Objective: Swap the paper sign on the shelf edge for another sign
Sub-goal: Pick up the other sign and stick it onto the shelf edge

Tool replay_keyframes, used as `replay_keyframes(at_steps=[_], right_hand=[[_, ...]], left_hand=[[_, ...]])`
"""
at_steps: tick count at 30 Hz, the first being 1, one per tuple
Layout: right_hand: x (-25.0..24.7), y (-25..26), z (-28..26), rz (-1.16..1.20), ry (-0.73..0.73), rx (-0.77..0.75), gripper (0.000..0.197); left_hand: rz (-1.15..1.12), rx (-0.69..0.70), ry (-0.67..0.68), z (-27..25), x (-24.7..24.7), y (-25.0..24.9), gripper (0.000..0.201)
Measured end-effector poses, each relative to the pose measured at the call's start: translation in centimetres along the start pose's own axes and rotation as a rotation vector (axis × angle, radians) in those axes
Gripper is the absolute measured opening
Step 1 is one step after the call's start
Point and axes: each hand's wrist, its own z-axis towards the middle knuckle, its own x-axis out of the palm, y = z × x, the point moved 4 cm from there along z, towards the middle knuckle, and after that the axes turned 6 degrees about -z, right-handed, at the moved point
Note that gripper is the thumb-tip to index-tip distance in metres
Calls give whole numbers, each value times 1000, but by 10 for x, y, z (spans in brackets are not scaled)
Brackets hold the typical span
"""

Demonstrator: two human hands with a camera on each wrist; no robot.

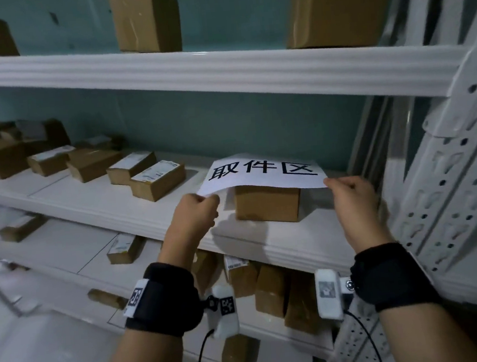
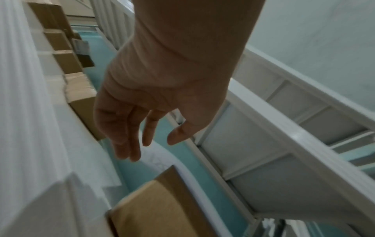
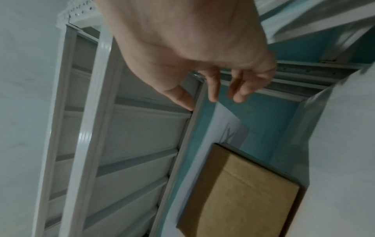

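A white paper sign (image 1: pixel 262 170) with large black characters is held level above a brown cardboard box (image 1: pixel 267 205) on the middle shelf. My left hand (image 1: pixel 204 201) pinches its near left corner and my right hand (image 1: pixel 333 185) pinches its near right corner. Just below my hands runs the white front edge of the shelf (image 1: pixel 251 246). In the left wrist view my left hand (image 2: pixel 158 141) hangs over the pale sheet (image 2: pixel 162 158) and the box (image 2: pixel 158 205). The right wrist view has my right hand (image 3: pixel 201 102) at the sheet's edge (image 3: pixel 227 121), above the box (image 3: pixel 239 192).
Several small labelled cartons (image 1: pixel 156 179) line the middle shelf to the left. The upper shelf beam (image 1: pixel 222 72) carries larger boxes (image 1: pixel 145 18). A perforated white upright (image 1: pixel 448 191) stands at the right. More cartons (image 1: pixel 270 290) sit on the lower shelves.
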Motion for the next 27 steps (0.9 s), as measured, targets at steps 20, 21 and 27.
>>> replay_keyframes(at_steps=[20,21,27], right_hand=[[28,-27,39,320,40,246,30],[27,-24,36,323,37,230,30],[11,-14,11,297,40,230,4]], left_hand=[[-674,-50,-187,86,-1,23,17],[-668,-38,-204,84,-4,22,18],[-623,-38,-167,51,-15,9,12]])
